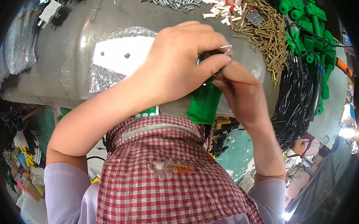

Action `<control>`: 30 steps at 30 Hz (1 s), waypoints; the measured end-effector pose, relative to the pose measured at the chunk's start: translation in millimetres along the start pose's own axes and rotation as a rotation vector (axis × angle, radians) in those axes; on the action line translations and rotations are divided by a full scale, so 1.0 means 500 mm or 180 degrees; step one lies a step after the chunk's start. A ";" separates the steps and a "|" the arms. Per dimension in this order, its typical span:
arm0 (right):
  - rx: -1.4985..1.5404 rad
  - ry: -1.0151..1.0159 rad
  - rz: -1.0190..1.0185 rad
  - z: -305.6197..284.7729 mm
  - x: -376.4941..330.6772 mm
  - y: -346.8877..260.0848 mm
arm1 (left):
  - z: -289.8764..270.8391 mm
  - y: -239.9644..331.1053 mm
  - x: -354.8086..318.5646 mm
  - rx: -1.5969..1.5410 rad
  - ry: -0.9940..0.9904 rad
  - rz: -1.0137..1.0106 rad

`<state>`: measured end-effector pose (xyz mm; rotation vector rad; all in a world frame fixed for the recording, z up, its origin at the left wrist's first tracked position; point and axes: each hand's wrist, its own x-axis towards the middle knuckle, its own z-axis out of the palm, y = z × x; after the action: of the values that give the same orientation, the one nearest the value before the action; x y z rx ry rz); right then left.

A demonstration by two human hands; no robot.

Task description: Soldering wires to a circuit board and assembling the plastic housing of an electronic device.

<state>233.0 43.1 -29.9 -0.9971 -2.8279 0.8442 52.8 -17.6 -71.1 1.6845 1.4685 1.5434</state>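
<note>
Bright, even daylight over a strongly curved fisheye view.

Light fell from above and the right, where blown-out glare flared at the lower right rim. The white patch (121, 52) on the grey table (64, 45) was washed out nearly to pure white, and crinkled foil (12, 47) at the left glinted. Soft shadow lay under the left hand (181, 60) and the right hand (242, 89). The centre was sharp; the brass pins (264, 32) and the checked apron (166, 180) stayed crisp. Straight table edges bowed toward the rim, and all 4 corners were black vignette.
</note>
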 end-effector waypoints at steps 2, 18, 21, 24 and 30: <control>0.0573 0.0039 0.0191 0.003 -0.013 0.011 | 0.002 -0.005 -0.005 -0.0056 0.0005 0.0012; 0.1224 0.0541 0.0742 -0.030 -0.009 -0.006 | -0.038 0.013 -0.003 -0.1804 -0.0664 -0.1303; 0.0674 0.0477 0.0431 -0.027 0.004 -0.009 | -0.054 0.015 0.002 -0.2410 -0.0718 -0.1582; 0.0129 0.0345 0.0160 -0.019 0.016 -0.010 | -0.036 0.003 -0.005 -0.2595 -0.0504 -0.1183; -0.0277 0.0049 0.0513 -0.021 0.025 -0.002 | -0.020 -0.005 -0.007 -0.2087 -0.0149 -0.0685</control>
<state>224.7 54.7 -22.2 -1.2514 -2.8233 0.7268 43.6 -23.0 -71.8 1.1290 0.9282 1.6123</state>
